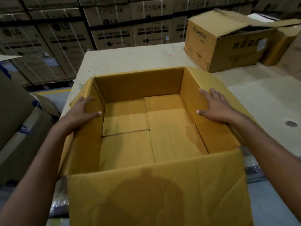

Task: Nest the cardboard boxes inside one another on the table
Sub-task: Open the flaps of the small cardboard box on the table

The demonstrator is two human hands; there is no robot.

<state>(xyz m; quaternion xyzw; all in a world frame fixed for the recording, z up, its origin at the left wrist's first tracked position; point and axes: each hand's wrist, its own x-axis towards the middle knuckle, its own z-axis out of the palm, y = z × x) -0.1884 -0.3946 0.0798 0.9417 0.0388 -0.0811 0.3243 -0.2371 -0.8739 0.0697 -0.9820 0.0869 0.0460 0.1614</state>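
Currently: large open box point(151, 128), near centre of surface point(130, 61); left hand point(83, 111) and right hand point(216, 108), each grip spread flat on the side flaps point(216, 136). Small box point(228, 46), far right. Advice: press flaps wide, cavity square, ready for nesting.

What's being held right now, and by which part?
Nothing is gripped. The left hand lies flat on the left flap of the open box, the right hand flat on its right flap, fingers straight.
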